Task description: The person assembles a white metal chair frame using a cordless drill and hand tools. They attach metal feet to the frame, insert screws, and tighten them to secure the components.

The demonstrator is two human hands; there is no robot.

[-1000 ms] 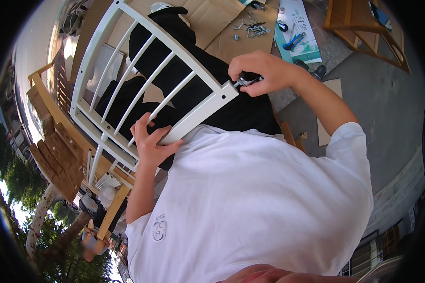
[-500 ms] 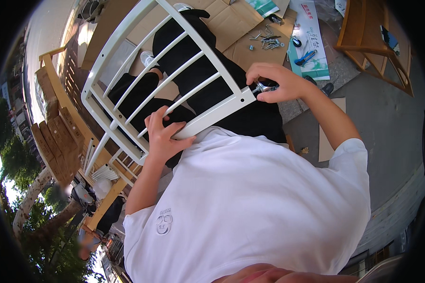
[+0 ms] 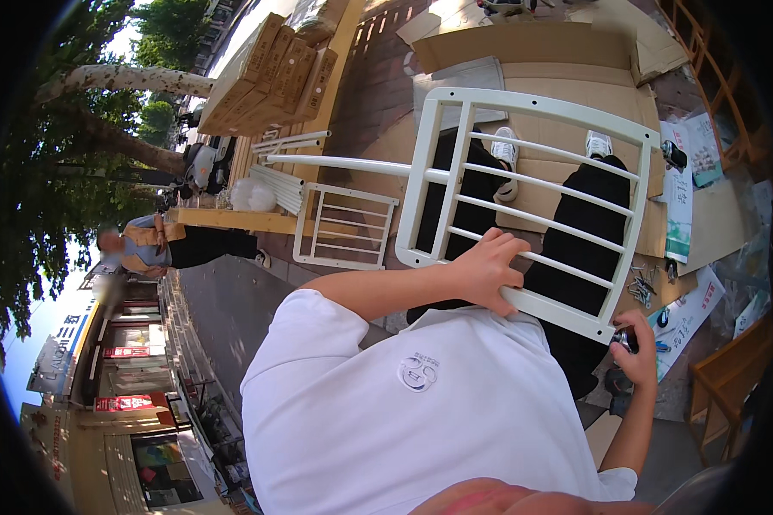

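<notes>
A white metal frame with slats (image 3: 548, 178) lies across my lap. My left hand (image 3: 489, 273) is closed around its near rail, with the fingers reaching in by the nearest slat. At the near right corner my right hand (image 3: 636, 348) grips a dark caster wheel (image 3: 624, 341) against the frame's end; the fingers partly cover it. A second dark caster (image 3: 674, 154) sits at the far right corner. From the left side of the frame a white tube (image 3: 343, 163) stretches out toward a wooden bench.
Flattened cardboard (image 3: 567, 86) lies beneath my feet. Loose screws (image 3: 641, 287) and printed sheets (image 3: 691, 318) are on the right, beside a wooden stool (image 3: 730, 378). To the left are stacked cartons (image 3: 270, 73), a smaller white rack (image 3: 348, 227) and a standing person (image 3: 159, 245).
My view has swung left, bringing the street, shops and a person into sight. Both hands keep their places on the frame and the caster.
</notes>
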